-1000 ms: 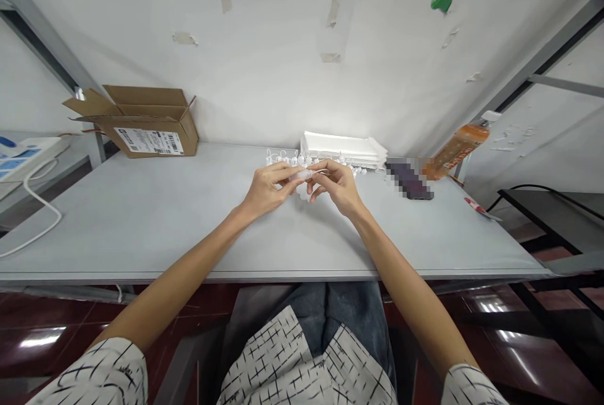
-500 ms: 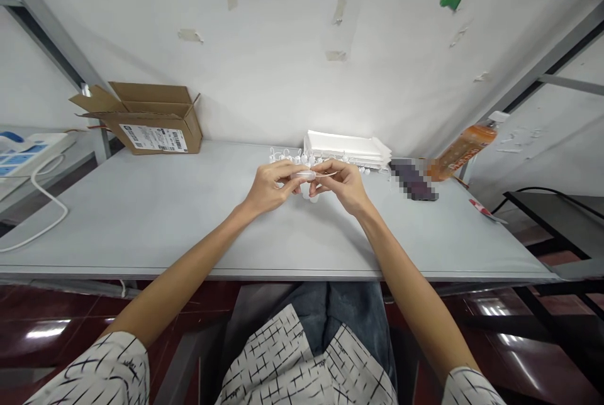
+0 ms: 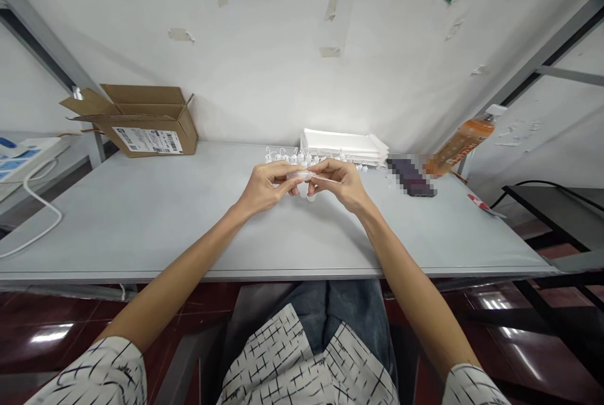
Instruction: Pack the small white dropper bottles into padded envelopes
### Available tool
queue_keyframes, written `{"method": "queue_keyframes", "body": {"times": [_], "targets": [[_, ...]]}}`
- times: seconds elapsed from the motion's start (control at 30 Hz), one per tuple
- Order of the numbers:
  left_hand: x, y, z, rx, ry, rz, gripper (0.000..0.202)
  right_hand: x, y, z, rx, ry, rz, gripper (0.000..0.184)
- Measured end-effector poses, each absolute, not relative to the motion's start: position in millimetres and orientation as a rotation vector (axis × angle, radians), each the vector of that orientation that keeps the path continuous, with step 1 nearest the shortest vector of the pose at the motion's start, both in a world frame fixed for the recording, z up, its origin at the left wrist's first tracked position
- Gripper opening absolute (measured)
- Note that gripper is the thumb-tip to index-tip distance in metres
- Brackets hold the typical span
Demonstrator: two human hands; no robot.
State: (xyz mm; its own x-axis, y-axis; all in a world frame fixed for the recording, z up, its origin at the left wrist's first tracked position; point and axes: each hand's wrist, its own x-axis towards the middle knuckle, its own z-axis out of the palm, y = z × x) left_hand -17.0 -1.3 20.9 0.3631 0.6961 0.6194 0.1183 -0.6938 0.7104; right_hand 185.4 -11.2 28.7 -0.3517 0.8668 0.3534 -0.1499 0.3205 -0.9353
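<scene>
- Pinching a small clear plastic piece (image 3: 301,175) between both hands, held just above the table, in front of the row of parts
- left hand (image 3: 267,191): closed, thumb and fingers on the piece's left end
- right hand (image 3: 337,183): closed, fingertips on the piece's right end, with a thin clear strip (image 3: 328,179) running out past the fingers
- fingers cover most of the piece, exact shape and any join hard to make out
- small white part (image 3: 310,197) shows just under the hands, top hidden, can't tell if it's attached to the piece
- row of white plastic parts (image 3: 287,156) stands just behind the hands, partly hidden by them, count not readable
- stack of white trays (image 3: 342,143) sits right behind that row, against the wall
- dark flat object (image 3: 410,177) just right of the hands, pixelated, can't tell what it is
- orange bottle (image 3: 462,144) lies past it, tilted, near the back right corner
- cardboard box (image 3: 141,122), flaps open, far left on the grey table (image 3: 141,232)
- hands sit well back from the table's front edge, box well apart to the left, small red-and-white scrap (image 3: 481,205) at the right edge
</scene>
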Motion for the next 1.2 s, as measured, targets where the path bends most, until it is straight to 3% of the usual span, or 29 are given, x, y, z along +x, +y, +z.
{"method": "queue_keyframes", "body": {"times": [0.43,0.8,1.03,1.2], "targets": [[-11.1,0.4,14.9,2.574,0.708,1.633,0.019,184.5,-7.5,24.8,-0.698,-1.521,1.184,0.028],[-17.4,5.2,5.4,2.94,0.683,1.755,0.025,185.8,-9.6,29.2,-0.726,-1.48,1.249,0.028],[-7.4,-2.2,12.4,2.459,0.743,1.69,0.016,188.4,-8.5,30.9,-0.713,-1.52,1.189,0.029],[-6.7,-4.6,17.4,2.01,0.776,1.423,0.034,185.8,-8.6,30.0,-0.726,-1.535,1.063,0.036]]}}
